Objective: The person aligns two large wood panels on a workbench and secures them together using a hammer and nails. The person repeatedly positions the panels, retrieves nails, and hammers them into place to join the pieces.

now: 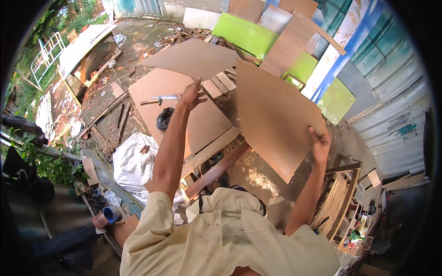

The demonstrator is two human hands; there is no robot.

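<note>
My right hand (320, 145) grips the lower right edge of a large brown hardboard panel (271, 110), which is tilted up off the ground in front of me. My left hand (192, 93) is stretched out to the left of that panel with fingers spread, holding nothing. It hovers over a second brown board (159, 85) lying flat, close to the near edge of a third board (193, 57) behind it. I cannot tell whether the left hand touches either board. A handsaw (161, 98) lies on the flat board just left of that hand.
A black bag (164, 118) sits on the flat board, with a white sack (133, 161) nearer me. Wooden planks (216, 168) lie under the boards. Green panels (244, 34) lean at the back by a corrugated metal wall (396, 115). Wooden frames (340, 202) are stacked at right.
</note>
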